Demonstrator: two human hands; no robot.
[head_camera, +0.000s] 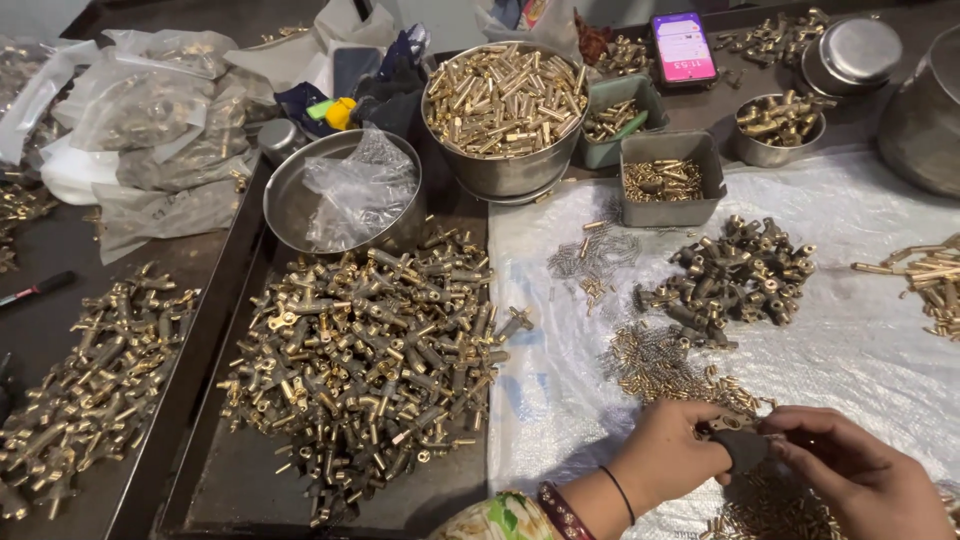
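Small workshop bench for sorting and assembling brass hardware. Big heap of brass fittings (365, 355) on a dark metal tray (215, 470), steel bowl (505, 170) full of brass pins, grey plastic bins (668, 205) with tiny parts, bagged stock (150, 120) at back, white woven sheet (860, 330) as work surface.

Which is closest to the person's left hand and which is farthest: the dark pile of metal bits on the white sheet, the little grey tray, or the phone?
From the left hand:
1. Dark pile of fittings, just beyond it on the white sheet.
2. Grey tray, farther back, at the sheet's edge.
3. Phone, at the table's far end.
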